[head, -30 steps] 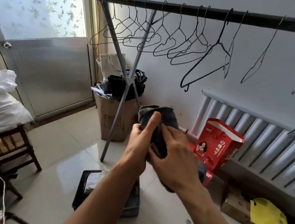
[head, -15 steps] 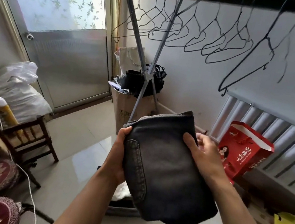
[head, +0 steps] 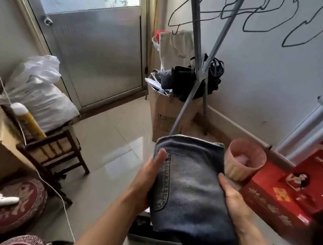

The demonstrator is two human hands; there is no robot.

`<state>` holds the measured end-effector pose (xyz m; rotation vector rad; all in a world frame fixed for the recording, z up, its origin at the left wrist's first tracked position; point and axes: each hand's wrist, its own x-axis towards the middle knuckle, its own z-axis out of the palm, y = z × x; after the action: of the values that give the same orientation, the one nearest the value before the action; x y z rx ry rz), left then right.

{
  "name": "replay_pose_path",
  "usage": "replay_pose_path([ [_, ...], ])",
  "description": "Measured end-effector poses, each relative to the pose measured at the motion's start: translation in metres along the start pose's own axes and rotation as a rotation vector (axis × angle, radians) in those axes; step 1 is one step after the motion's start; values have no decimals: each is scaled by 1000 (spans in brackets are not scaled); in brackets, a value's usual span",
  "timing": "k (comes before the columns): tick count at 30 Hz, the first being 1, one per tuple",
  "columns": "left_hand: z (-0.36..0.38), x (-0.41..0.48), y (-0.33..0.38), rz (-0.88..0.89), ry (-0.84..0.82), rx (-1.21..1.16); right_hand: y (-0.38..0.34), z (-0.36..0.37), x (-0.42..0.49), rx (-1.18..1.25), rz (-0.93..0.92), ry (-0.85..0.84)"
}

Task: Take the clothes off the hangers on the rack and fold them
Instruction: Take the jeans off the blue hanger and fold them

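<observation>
Denim is heavy: I hold the folded jeans (head: 191,191) in the air between my left hand (head: 144,183) and right hand (head: 233,200), each clamped on a side edge, thumb on top. Their near end sags unsupported above the dark crate (head: 139,229), so any slackening could let the folds slide open. Swinging right, I might knock the pink cup (head: 244,159) near my thumb.

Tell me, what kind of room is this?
Probably a home storage room: a clothes rack with wire hangers, a wall radiator, a stuffed cardboard box by the door.
</observation>
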<state>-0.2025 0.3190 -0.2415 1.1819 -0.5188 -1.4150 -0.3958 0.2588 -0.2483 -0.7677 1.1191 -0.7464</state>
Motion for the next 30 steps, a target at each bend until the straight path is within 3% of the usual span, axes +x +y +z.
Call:
replay_pose_path([
  [2, -22, 14, -6, 24, 28, 10, 7, 18, 17, 7, 10, 22],
  [7, -55, 60, -19, 103, 315, 260, 21, 44, 56, -8, 104, -80],
  [10, -65, 88, -31, 71, 455, 380, 32, 53, 85, -205, -6, 43],
  [14, -80, 124, -63, -40, 584, 483, 69, 46, 134, -259, 18, 126],
  [18, -100, 150, -114, -232, 513, 364, 118, 21, 182, -304, 59, 203],
  [23, -134, 176, -188, -400, 441, 490, 191, -5, 240, -403, 115, 260],
  [30, -193, 207, -266, -419, 497, 580, 280, -12, 284, -458, 232, 227],
])
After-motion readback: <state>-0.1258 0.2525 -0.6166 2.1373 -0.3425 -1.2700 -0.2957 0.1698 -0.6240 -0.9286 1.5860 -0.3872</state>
